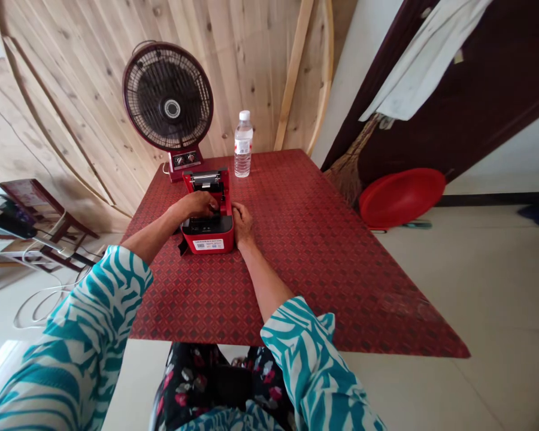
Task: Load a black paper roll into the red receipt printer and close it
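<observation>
A small red label printer with its lid open stands on the red patterned table. My left hand reaches into the printer's open compartment, fingers curled over the black inner part. What the fingertips touch is hidden. My right hand rests against the printer's right side, fingers laid along its casing. Both sleeves are teal and white.
A dark red desk fan and a water bottle stand at the table's far end. A red basin and a broom lean by the dark door at right. Cables and a stool lie at left.
</observation>
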### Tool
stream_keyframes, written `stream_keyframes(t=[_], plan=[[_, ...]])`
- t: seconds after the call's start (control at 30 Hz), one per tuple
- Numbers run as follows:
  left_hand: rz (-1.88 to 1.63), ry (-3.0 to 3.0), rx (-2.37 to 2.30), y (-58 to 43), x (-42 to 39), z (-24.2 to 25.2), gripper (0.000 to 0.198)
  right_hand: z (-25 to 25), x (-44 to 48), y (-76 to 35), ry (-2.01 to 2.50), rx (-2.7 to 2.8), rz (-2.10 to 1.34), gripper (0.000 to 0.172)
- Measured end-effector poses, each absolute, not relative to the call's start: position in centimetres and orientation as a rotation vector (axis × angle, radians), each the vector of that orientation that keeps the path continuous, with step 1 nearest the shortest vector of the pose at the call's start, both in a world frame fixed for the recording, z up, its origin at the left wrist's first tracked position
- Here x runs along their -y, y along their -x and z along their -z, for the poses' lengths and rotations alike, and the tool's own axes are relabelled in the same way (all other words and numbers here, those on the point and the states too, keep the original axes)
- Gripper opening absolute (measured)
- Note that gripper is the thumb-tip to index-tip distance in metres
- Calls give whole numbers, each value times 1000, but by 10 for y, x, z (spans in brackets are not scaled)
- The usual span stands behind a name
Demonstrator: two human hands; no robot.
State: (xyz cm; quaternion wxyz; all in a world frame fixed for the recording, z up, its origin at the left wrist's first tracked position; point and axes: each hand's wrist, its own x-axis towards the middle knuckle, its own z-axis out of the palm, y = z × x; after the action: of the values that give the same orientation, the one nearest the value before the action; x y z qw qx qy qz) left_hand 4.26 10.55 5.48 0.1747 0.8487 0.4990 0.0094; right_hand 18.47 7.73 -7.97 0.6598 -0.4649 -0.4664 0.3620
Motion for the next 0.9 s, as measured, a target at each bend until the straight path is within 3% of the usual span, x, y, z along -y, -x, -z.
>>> stream_keyframes(t=[0.1,0.43,0.7,0.9], plan=[[-237,-2326,-1341,-30,-90,-59,21,80,-77,-185,1051,1059,-812,28],[-1078,-2094,-1198,-10,-17,-19,68,82,-75,-188,1050,1073,-822,32],[-1316,-2656,-1160,-3,-17,-1,53,54,-96,-191,1011,931,-1017,48],[-1536,-2817,-1168,-4,-13,6,46,2,-122,-194,940,1099,-953,44]])
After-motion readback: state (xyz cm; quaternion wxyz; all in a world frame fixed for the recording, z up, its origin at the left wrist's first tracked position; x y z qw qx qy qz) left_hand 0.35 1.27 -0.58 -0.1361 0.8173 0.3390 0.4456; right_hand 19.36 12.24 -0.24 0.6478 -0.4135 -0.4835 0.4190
